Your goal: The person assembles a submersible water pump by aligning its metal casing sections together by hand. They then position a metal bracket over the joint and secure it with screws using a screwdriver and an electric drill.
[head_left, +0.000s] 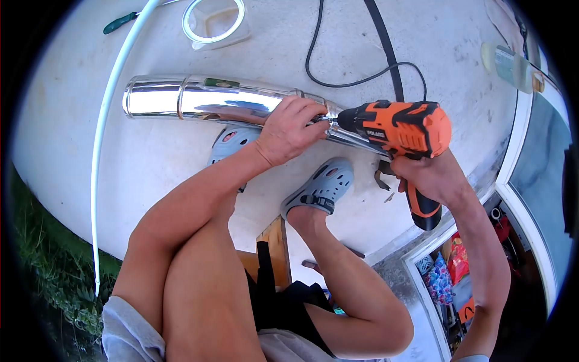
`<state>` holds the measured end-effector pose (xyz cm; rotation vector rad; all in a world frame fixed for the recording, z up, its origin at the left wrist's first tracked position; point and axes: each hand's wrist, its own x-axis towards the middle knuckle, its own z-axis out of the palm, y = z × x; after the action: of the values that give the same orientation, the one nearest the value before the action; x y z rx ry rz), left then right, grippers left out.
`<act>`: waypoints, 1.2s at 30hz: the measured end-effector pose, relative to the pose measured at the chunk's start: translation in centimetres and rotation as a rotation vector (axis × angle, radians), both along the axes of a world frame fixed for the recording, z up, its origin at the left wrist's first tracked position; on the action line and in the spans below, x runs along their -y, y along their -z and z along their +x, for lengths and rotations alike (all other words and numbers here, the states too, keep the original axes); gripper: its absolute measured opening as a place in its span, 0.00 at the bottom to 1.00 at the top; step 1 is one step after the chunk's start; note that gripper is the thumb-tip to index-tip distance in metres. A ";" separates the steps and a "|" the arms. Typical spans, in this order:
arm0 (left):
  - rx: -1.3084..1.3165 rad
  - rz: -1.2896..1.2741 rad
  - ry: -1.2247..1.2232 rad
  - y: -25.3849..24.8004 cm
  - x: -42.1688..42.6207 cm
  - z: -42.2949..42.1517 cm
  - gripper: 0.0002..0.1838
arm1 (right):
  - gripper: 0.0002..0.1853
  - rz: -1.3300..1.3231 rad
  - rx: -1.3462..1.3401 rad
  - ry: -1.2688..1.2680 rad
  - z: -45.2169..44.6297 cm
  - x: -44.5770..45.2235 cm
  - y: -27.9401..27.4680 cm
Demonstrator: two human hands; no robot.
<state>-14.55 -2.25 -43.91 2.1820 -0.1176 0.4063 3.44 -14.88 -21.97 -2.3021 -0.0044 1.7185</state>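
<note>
A shiny metal pipe [235, 99] with raised rings lies across the floor in front of me. My left hand [292, 130] is closed over its right part, with thumb and fingertips around a small dark spot at the drill's tip. What exactly sits between those fingertips is too small to make out. My right hand [431, 172] grips the handle of an orange and black cordless drill [401, 127], its finger near the trigger. The drill lies level, chuck pointing left, and its bit meets the pipe's side close to my left fingertips.
A clear plastic tub [220, 39] with a white rim stands behind the pipe. A white hose [108, 114] runs down the left; a green-handled screwdriver [120, 23] lies beyond it. A black cable [353, 84] loops behind the drill. My clogs [325, 184] are close to the pipe.
</note>
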 end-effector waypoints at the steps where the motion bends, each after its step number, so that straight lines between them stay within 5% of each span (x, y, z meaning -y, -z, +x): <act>1: -0.006 -0.004 0.002 -0.1 0.0 0.1 0.18 | 0.10 0.033 0.025 0.006 -0.1 -0.1 -0.1; 7: -0.023 0.001 0.052 0.1 -0.2 -0.2 0.17 | 0.12 0.056 0.023 -0.262 0.9 -0.1 0.6; 11: -0.020 0.002 0.078 -0.1 -0.2 -0.2 0.18 | 0.14 0.051 0.043 -0.178 0.9 0.7 -0.5; 18: -0.064 0.033 0.159 -0.6 -1.2 0.7 0.22 | 0.13 0.146 0.357 0.492 -5.4 15.5 -5.0; 21: -0.101 0.043 0.213 -1.0 -1.6 1.3 0.28 | 0.11 0.140 0.755 0.968 -15.9 20.1 -1.8; 24: -0.158 0.084 0.281 -1.2 -1.9 1.5 0.35 | 0.13 -0.098 1.097 0.958 -24.5 27.6 6.2; 30: -0.217 0.218 0.353 -1.5 -2.8 3.2 0.42 | 0.25 -0.692 1.068 0.564 -32.3 35.6 18.2; 36: -0.261 0.216 0.367 -1.3 -3.1 3.8 0.44 | 0.34 -0.610 1.061 0.713 -34.1 32.6 22.6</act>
<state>-10.71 0.82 -42.63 2.3390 -0.4259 -0.1034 -30.71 -47.49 -44.62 -2.7938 1.0800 0.0591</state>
